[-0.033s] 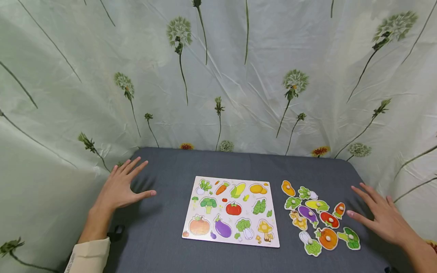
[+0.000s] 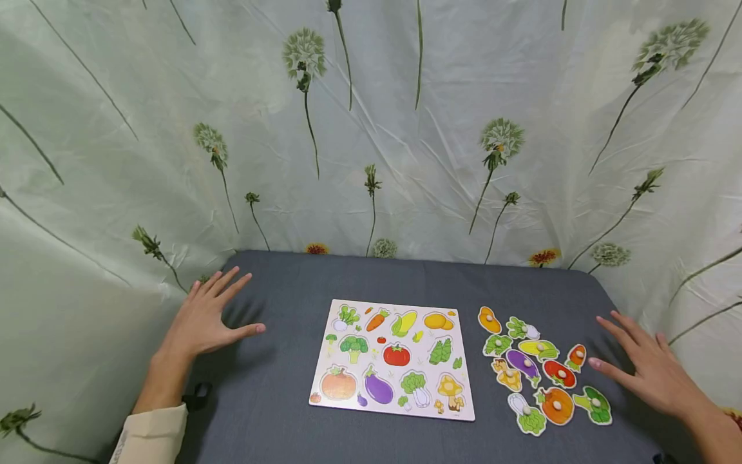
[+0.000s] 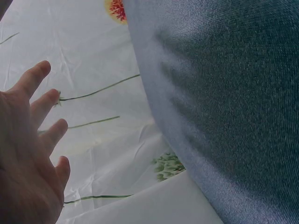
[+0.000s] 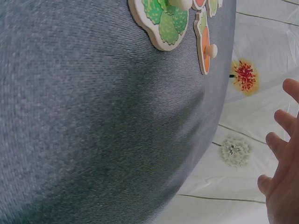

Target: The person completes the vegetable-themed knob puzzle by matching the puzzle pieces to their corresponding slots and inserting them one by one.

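A white vegetable puzzle board [image 2: 371,354] lies flat in the middle of the grey table, with printed outlines on its face. To its right is a loose cluster of knobbed wooden pieces, among them an eggplant [image 2: 522,364], a pumpkin [image 2: 555,406], a broccoli [image 2: 594,406], a tomato [image 2: 560,374] and a carrot [image 2: 576,357]. My left hand [image 2: 199,320] hovers over the table's left side, fingers spread, holding nothing. My right hand [image 2: 649,364] hovers just right of the pieces, nearest the carrot and broccoli, fingers spread and holding nothing.
The grey cloth-covered table [image 2: 278,361] has rounded far corners. A pale curtain [image 2: 429,161] printed with dandelions hangs behind it and along both sides. A small black object [image 2: 199,394] shows beside the left wrist.
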{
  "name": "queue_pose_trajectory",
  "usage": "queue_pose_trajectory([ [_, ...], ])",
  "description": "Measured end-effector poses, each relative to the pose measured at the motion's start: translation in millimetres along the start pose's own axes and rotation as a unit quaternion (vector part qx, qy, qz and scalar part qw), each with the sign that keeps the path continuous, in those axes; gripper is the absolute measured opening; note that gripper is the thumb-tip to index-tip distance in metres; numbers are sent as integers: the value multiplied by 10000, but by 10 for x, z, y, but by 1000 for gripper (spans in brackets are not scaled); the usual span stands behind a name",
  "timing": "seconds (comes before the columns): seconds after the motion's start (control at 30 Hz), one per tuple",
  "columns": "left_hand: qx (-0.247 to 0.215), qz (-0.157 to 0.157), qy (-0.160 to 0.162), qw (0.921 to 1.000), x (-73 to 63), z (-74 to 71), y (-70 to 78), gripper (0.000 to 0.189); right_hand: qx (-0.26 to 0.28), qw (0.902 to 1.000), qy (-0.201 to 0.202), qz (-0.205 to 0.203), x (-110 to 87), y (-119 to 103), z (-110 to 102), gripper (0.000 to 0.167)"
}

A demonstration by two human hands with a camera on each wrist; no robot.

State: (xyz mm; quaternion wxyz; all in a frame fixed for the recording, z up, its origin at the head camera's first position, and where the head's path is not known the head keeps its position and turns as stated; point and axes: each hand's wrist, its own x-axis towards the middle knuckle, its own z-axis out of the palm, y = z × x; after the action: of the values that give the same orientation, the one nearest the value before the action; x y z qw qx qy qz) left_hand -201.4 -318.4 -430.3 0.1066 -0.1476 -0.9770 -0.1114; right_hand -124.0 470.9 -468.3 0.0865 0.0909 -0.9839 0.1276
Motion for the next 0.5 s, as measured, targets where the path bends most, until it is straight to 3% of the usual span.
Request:
queue_pose_trajectory([
  [0.5, -124, 63, 79, 9999, 22, 99, -7, 111, 214, 9996, -40, 160, 0, 5, 4, 87],
])
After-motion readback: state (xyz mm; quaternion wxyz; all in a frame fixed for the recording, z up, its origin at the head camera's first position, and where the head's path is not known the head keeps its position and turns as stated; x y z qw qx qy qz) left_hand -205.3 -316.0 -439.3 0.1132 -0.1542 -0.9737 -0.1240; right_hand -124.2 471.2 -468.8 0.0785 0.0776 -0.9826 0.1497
